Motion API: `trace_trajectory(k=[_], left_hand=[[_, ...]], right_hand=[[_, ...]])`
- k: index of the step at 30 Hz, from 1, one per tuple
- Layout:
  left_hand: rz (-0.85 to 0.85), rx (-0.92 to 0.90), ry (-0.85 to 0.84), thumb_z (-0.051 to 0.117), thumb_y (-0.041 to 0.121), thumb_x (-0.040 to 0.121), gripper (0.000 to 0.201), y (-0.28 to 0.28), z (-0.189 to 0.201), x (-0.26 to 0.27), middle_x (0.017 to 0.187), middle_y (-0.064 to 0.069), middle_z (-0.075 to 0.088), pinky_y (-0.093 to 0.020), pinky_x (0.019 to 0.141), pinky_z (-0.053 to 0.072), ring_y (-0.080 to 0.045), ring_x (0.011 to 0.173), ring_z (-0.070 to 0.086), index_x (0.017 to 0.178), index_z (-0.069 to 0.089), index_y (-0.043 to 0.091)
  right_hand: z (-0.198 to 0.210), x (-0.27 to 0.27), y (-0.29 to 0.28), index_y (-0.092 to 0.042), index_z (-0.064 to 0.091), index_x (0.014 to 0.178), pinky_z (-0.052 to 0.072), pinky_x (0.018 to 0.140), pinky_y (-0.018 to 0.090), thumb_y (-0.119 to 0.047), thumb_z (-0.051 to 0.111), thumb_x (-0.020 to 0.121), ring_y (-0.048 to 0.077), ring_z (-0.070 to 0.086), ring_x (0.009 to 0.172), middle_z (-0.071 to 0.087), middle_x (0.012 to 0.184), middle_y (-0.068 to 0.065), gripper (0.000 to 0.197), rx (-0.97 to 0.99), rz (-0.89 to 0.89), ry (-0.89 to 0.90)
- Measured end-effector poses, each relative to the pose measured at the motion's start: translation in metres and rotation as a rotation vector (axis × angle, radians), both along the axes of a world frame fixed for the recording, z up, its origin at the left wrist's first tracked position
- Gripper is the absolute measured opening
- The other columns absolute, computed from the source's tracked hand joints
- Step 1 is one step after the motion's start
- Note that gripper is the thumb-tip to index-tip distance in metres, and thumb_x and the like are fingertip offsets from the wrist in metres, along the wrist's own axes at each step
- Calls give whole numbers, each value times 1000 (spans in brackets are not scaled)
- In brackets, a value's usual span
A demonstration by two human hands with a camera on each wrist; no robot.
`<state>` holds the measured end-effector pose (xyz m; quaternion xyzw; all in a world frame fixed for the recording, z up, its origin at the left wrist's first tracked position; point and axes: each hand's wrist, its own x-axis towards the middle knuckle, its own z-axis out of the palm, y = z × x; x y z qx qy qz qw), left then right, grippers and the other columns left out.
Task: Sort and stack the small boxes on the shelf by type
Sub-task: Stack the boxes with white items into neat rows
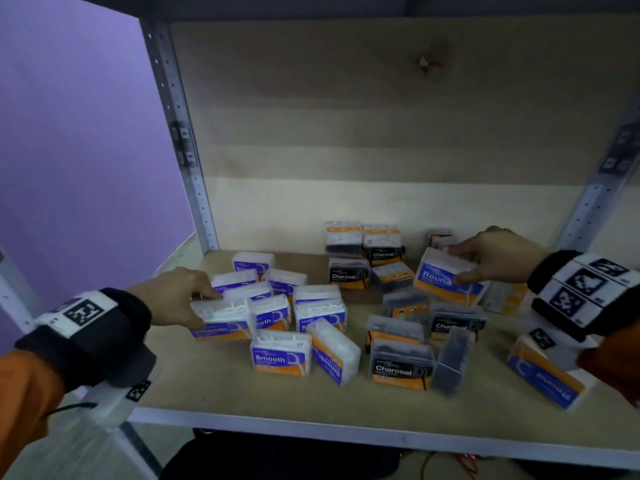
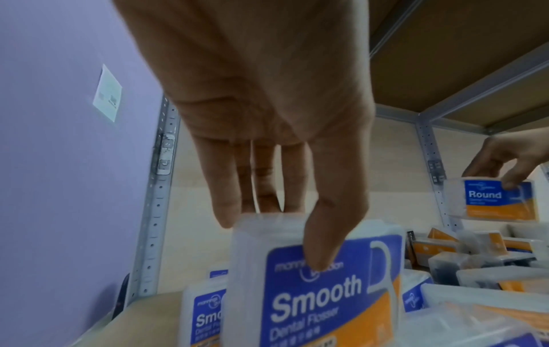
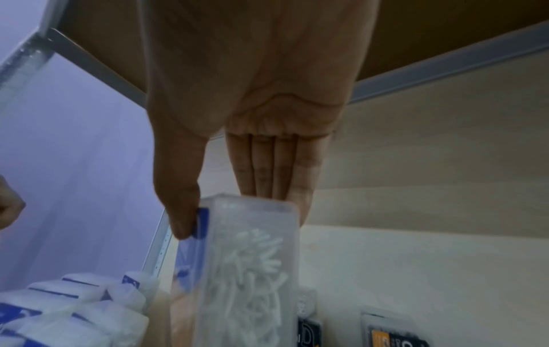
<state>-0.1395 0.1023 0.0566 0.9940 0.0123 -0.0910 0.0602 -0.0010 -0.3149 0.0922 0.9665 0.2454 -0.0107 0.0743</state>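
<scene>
Small clear flosser boxes lie scattered on the wooden shelf (image 1: 214, 386). My left hand (image 1: 180, 299) pinches a blue-and-orange Smooth box (image 1: 223, 322) (image 2: 320, 293) by its top, thumb on the front label, among several other Smooth boxes (image 1: 280, 353) at the left. My right hand (image 1: 491, 256) holds a Round box (image 1: 446, 277) (image 3: 246, 270) lifted above the shelf at the right, thumb on the label side and fingers behind. Black-and-orange Charcoal boxes (image 1: 400, 365) sit in the middle and at the back. Another Round box (image 1: 547, 374) lies at the front right.
Grey metal uprights (image 1: 183, 143) frame the shelf on both sides, with a purple wall (image 1: 79, 150) to the left. A wooden back panel (image 1: 381, 116) closes the rear. The shelf's front edge (image 1: 311, 424) runs below the boxes. A board overhead (image 3: 445, 21) limits height.
</scene>
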Motion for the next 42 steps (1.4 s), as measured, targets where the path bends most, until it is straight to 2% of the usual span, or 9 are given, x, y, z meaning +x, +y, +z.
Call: trace_trajectory(k=[4, 10, 21, 25, 27, 31, 37, 39, 42], left_hand=[[31, -12, -5, 74, 13, 74, 46, 7, -8, -3, 109, 0, 58, -24, 89, 46, -17, 103, 58, 119, 64, 17], [5, 117, 47, 71, 22, 77, 46, 7, -25, -4, 115, 4, 58, -12, 82, 39, -8, 100, 54, 122, 61, 24], [-13, 35, 51, 72, 16, 76, 49, 5, -49, 5, 101, 7, 49, -13, 80, 39, -7, 95, 50, 122, 60, 23], [-33, 54, 93, 69, 18, 80, 50, 5, -53, 7, 104, 7, 45, -10, 75, 32, -4, 95, 45, 127, 55, 24], [-21, 43, 97, 68, 18, 81, 51, 7, -54, 8, 110, 6, 47, -9, 76, 31, -4, 98, 45, 129, 54, 23], [-16, 31, 100, 68, 18, 81, 52, 9, -56, 9, 118, 5, 50, -8, 81, 33, -3, 101, 44, 130, 51, 21], [6, 50, 147, 70, 22, 80, 61, 11, -52, 15, 128, 5, 51, -9, 93, 35, -4, 111, 47, 135, 44, 21], [23, 64, 169, 71, 24, 80, 64, 10, -48, 19, 131, 6, 50, -11, 95, 35, -5, 116, 47, 137, 42, 22], [25, 84, 168, 71, 27, 81, 65, 5, -38, 28, 132, 8, 51, -12, 96, 35, -5, 118, 47, 138, 40, 23]], right_hand=[[2, -12, -12, -21, 63, 121, 44, 76, 23, -42, 66, 82, 17, 64, 96, 71, 109, 2, 44, 24, -13, -7], [-1, -31, -37, -22, 60, 125, 48, 77, 25, -43, 68, 80, 15, 62, 89, 71, 108, 1, 50, 71, -81, 4], [-41, -58, -75, -16, 54, 120, 38, 72, 17, -46, 65, 82, 12, 48, 87, 60, 112, 1, 49, -44, -309, 146], [-56, -60, -76, -16, 49, 121, 32, 54, 13, -45, 62, 84, 9, 45, 76, 47, 95, -3, 49, -65, -357, 196], [-64, -59, -76, -17, 49, 121, 29, 51, 12, -46, 62, 84, 9, 44, 75, 47, 94, -3, 49, -77, -363, 199], [-78, -57, -76, -18, 50, 122, 35, 69, 17, -46, 62, 83, 14, 50, 90, 58, 114, 0, 49, -107, -368, 195], [-92, -56, -76, -17, 52, 122, 25, 48, 12, -45, 59, 86, 13, 42, 83, 53, 105, -1, 47, -112, -376, 226], [-94, -56, -77, -16, 50, 123, 29, 53, 14, -44, 58, 86, 13, 41, 85, 54, 113, 1, 47, -97, -377, 230], [-95, -55, -76, -16, 49, 125, 37, 74, 20, -43, 57, 87, 14, 46, 92, 47, 107, -1, 47, -106, -357, 225]])
